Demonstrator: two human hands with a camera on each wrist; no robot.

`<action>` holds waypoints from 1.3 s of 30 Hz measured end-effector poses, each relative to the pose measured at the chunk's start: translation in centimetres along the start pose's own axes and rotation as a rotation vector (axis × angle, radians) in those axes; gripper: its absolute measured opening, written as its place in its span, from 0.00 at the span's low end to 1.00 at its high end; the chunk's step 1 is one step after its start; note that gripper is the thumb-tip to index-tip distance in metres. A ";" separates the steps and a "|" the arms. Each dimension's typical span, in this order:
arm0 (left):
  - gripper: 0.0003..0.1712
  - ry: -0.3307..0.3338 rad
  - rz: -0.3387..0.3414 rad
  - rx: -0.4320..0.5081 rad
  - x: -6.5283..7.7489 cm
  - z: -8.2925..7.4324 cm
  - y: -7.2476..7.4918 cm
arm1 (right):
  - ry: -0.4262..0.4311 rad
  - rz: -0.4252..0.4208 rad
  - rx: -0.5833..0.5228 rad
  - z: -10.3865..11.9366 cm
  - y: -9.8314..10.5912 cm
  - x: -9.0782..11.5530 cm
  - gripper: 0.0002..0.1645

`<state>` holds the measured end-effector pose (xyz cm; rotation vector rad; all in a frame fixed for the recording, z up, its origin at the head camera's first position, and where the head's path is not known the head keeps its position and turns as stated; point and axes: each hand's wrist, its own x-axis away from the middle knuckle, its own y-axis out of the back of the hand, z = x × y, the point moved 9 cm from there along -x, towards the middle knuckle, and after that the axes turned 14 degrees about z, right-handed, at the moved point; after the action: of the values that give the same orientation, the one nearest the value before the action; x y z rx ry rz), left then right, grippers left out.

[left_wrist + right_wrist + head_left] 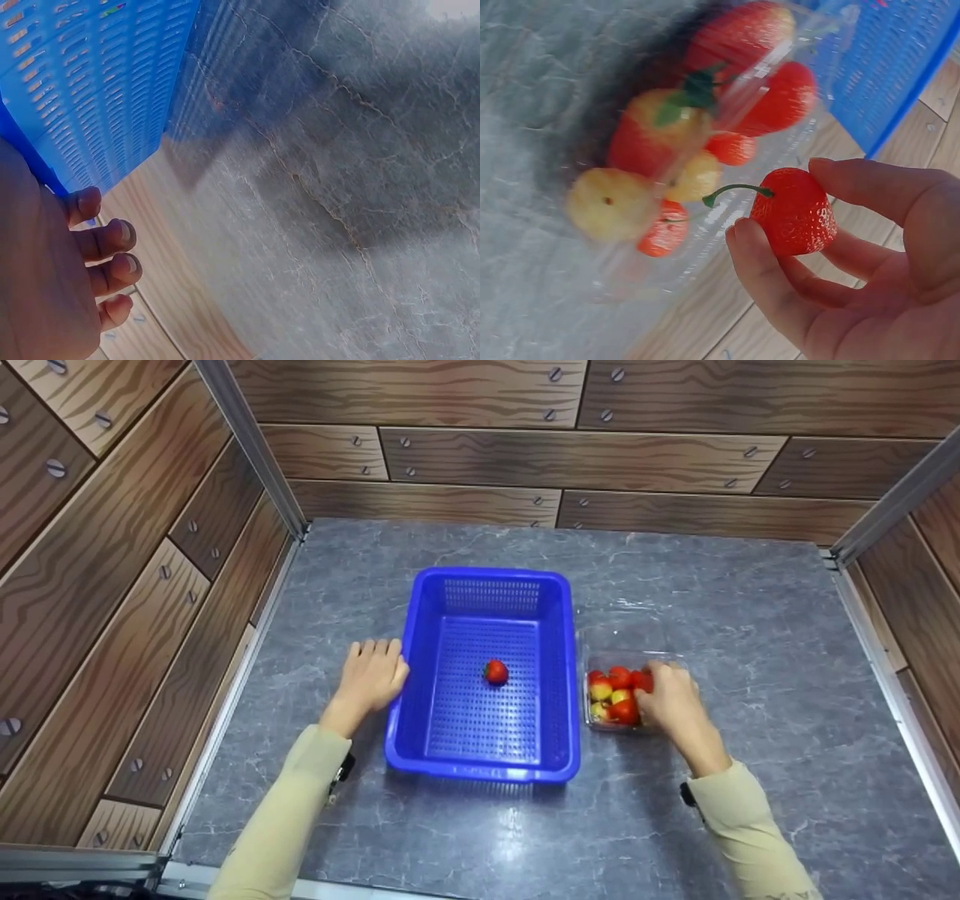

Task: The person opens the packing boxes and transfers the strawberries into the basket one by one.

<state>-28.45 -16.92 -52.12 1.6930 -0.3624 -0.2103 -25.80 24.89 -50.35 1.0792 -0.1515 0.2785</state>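
My right hand (855, 277) pinches a red cherry (795, 214) with a thin, curved green stem between thumb and fingers. It is just over the right side of an opened clear plastic box (611, 727) with several red and yellow fruits (611, 202) inside. To the left of the box stands a blue perforated basket (480, 769), where one red strawberry (496, 672) lies on the bottom. My left hand (371, 675) holds the basket's left rim; in the left wrist view its fingers (112, 238) curl loosely outside the wall and the thumb is hidden.
A grey marbled tabletop (720, 600) carries everything. Wood-patterned panels (480, 457) close off the back and both sides, with metal rails (900, 697) along the table's side edges. The clear lid (622, 622) lies folded back behind the box.
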 end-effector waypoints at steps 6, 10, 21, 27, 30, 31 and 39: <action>0.14 -0.011 -0.018 0.004 0.0 -0.1 0.2 | 0.020 -0.012 -0.006 1.2 1.0 0.2 0.19; 0.13 -0.006 -0.022 -0.003 -0.1 0.0 0.3 | 0.030 -0.006 -0.017 2.3 1.5 0.3 0.18; 0.15 0.000 -0.010 -0.008 -0.1 0.1 -0.1 | 0.109 -0.028 -0.035 6.4 2.7 0.7 0.18; 0.15 0.007 0.001 0.004 -0.1 0.2 -0.1 | 0.172 -0.033 -0.052 8.7 2.9 0.1 0.17; 0.15 0.002 -0.005 0.008 -0.1 0.1 0.0 | 0.210 -0.037 -0.060 9.9 2.7 -0.1 0.16; 0.14 -0.002 -0.010 0.008 -0.1 0.1 0.0 | 0.221 -0.037 -0.061 10.3 2.6 -0.2 0.16; 0.13 -0.009 -0.022 0.017 0.0 0.0 0.0 | 0.281 0.008 -0.083 13.1 1.2 -0.6 0.17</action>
<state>-28.40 -16.94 -52.13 1.7135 -0.3528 -0.2319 -26.53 13.72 -43.41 0.9472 0.0836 0.4249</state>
